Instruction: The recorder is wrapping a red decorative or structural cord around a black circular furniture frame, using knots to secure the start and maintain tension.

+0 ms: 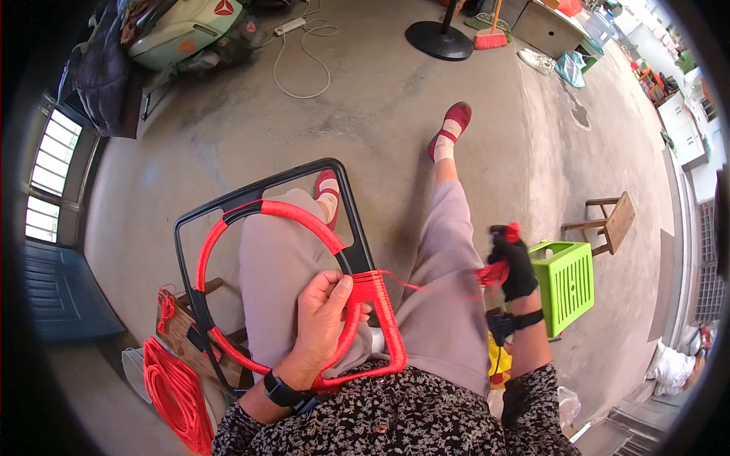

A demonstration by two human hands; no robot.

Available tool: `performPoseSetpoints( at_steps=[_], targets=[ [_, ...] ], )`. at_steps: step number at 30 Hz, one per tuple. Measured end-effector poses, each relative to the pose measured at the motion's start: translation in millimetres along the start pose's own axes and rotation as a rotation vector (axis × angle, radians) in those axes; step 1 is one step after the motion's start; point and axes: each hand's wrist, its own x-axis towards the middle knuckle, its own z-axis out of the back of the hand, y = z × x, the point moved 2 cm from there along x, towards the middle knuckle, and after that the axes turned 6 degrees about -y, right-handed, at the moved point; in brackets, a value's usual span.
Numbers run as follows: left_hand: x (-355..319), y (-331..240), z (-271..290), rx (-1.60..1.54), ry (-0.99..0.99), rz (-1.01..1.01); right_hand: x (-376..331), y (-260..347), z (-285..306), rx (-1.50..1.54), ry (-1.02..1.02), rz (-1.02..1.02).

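A black frame (359, 220) with rounded corners and an inner ring rests over my lap and left leg. Red cord (302, 219) is wrapped around much of the ring and the near right corner of the frame. My left hand (319, 319) pinches the wrapped part where ring and frame meet, thumb on top. Out to the right, my right hand (515, 267), in a black glove and slightly blurred, grips a small bundle of red cord (493, 275). A thin strand runs from the bundle across my right thigh to the wrapped corner.
A coil of red cord (176, 395) and a wooden stool (179, 334) are at my left. To the right stand a green plastic basket (564, 283) and another wooden stool (620, 220). A scooter (190, 42), a white cable (304, 95) and a round black base (439, 42) are farther off.
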Motion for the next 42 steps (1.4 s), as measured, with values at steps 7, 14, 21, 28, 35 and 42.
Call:
performPoseSetpoints(
  at_steps=[7,14,21,28,35,42],
  targets=[
    [0,-2,-3,0.03,-0.018,-0.101,-79,2,-142,-0.245,0.8,-0.179],
    [1,0,1,-0.202,0.003,0.007,-71,-8,-134,0.108,0.689,-0.199],
    [-2,0,1,-0.195,0.046,0.024,-69,-9,-147,0.716,0.745,-0.391],
    [-1,3,1,-0.137,0.043,0.055,-48,-22,-129,0.307,0.56,-0.313],
    [-6,-4,-5,-0.148,-0.002,-0.09,-31,18,-128,-0.775,-0.049,0.905],
    [-8,-14,-1,0.134,-0.082,-0.445,-123,50,-200,-0.789,0.65,1.534]
  ],
)
